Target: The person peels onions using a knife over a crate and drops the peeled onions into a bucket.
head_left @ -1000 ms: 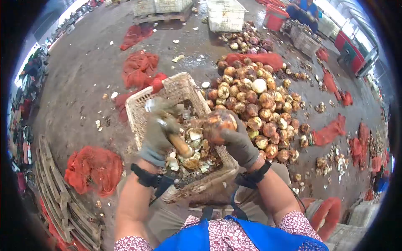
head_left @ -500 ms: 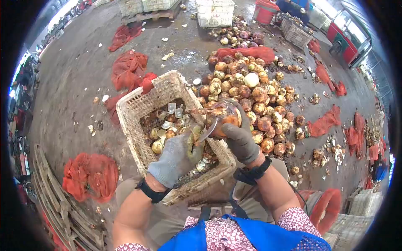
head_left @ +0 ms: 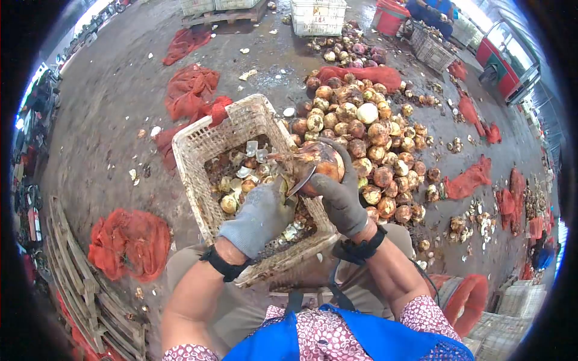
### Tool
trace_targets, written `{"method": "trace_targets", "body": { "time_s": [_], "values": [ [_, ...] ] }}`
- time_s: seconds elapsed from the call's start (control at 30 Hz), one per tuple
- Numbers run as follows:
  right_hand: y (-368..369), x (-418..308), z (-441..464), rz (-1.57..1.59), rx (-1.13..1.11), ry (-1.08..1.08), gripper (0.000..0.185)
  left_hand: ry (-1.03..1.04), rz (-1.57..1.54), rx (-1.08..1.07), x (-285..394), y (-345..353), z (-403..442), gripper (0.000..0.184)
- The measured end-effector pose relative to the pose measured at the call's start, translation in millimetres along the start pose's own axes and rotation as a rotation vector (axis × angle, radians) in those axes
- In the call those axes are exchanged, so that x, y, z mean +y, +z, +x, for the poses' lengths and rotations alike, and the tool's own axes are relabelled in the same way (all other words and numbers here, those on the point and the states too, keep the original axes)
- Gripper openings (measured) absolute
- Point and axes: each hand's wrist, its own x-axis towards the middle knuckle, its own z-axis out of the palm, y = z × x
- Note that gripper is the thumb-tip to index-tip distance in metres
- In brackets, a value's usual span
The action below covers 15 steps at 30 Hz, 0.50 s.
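Observation:
My right hand (head_left: 344,201), in a grey glove, is closed around a large brown onion (head_left: 325,159) with dry, loose skin and a stalk pointing left. My gloved left hand (head_left: 259,215) grips a small knife, its handle hidden in the fingers. The curved knife blade (head_left: 303,180) lies against the lower left side of the onion. Below both hands stands a dirty white plastic crate (head_left: 191,180), tilted in view, with onion scraps and several small onions (head_left: 229,203) inside.
A big heap of onions (head_left: 379,133) lies on the floor beyond my right hand. Red mesh sacks (head_left: 129,243) are scattered around. Wooden slats (head_left: 78,271) lie at the left, a red netting roll (head_left: 475,304) at the right. Farther off are a white crate (head_left: 318,17) and another person (head_left: 430,15).
The view has shifted slightly, so the surroundings sit a little to the right and higher. The onion has turned a little in my right hand, and the knife stays against it.

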Motion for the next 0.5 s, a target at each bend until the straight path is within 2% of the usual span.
{"method": "trace_targets", "body": {
  "time_s": [0.03, 0.1, 0.13, 0.23, 0.3, 0.33, 0.4, 0.47, 0.5],
  "values": [
    [1, 1, -2, -0.002, -0.001, 0.001, 0.083, 0.008, -0.036, 0.035, 3, -1, 2, 0.034],
    [5, 5, -6, -0.359, -0.017, -0.106, 0.082, 0.013, -0.073, 0.074, 0, 1, 5, 0.036],
    [6, 8, -7, -0.36, -0.021, -0.105, 0.082, 0.008, -0.043, 0.062, -7, 4, 8, 0.035],
    [9, 12, -7, -0.28, 0.011, -0.061, 0.079, 0.047, -0.003, 0.097, -12, 4, 1, 0.036],
    [10, 3, -5, -0.083, -0.027, 0.082, 0.075, 0.088, 0.003, 0.147, -12, 3, -2, 0.037],
    [11, -1, -6, -0.088, -0.03, 0.084, 0.075, 0.04, 0.039, 0.112, -12, 3, 0, 0.036],
    [12, -5, -11, 0.098, -0.087, 0.141, 0.073, -0.013, 0.07, 0.077, -17, 6, 0, 0.036],
    [15, -4, -12, 0.057, -0.064, 0.118, 0.074, 0.125, -0.03, 0.11, -28, 16, 3, 0.036],
    [16, -3, -13, 0.018, -0.036, 0.089, 0.074, 0.129, -0.032, 0.116, -34, 23, 5, 0.036]
  ]
}}
